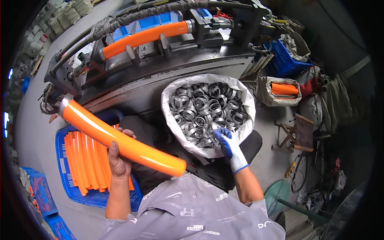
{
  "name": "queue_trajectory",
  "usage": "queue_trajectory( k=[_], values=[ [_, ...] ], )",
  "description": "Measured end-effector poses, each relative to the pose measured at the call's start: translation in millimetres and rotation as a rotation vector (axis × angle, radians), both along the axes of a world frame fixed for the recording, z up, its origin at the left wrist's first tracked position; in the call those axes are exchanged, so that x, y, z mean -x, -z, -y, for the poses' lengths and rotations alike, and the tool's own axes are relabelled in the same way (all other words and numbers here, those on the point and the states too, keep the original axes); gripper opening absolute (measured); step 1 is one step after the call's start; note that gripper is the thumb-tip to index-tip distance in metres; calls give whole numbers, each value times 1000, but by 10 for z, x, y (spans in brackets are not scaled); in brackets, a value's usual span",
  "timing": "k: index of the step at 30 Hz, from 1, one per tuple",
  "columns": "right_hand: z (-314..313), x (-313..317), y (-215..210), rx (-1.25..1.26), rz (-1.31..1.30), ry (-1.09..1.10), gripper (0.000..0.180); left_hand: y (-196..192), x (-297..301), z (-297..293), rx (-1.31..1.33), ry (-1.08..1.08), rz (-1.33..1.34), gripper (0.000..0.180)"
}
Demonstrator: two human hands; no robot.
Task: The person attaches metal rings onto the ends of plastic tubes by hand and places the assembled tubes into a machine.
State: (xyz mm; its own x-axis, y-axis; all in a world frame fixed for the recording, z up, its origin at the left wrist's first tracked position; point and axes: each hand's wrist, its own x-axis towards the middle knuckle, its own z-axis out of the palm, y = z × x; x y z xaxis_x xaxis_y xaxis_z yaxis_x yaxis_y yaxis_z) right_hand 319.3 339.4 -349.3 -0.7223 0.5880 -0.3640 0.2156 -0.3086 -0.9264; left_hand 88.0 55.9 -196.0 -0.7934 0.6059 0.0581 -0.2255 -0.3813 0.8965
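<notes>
My bare left hand point(119, 161) is closed around a long, glossy orange tube point(145, 154). The tube slants from the upper left down to my lap, and a silvery metal collar point(65, 103) sits on its far left end; the near end shows no collar. My right hand point(231, 147), in a white and blue glove, reaches over the near right side of a white sack point(250, 90) full of grey metal rings point(199, 105). Its fingertips are closed on a metal ring point(212, 127), partly hidden by the glove.
Ahead, a dark metal machine point(160, 68) holds another orange tube point(148, 37) lengthwise. A blue crate point(64, 176) of orange tubes stands at my left. To the right are a sack of orange pieces point(279, 96), a wooden folding stool point(303, 133) and a green round base point(277, 196).
</notes>
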Motion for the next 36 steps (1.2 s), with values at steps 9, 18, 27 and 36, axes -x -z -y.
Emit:
queue_trajectory(
  k=[9, 18, 27, 36],
  values=[
    [563, 183, -761, 418, -642, 129, 57, 481, -328, -193, -31, -113, 600, 44],
    [617, 251, -770, 44, -487, 148, 64, 413, -375, -140, 75, -142, 423, 54],
    [564, 270, -643, 94, -351, 132, 68, 420, -327, -197, 39, -149, 356, 41],
    [664, 412, -966, -307, -438, -111, 95, 544, -340, -151, -9, -118, 507, 38]
  ],
)
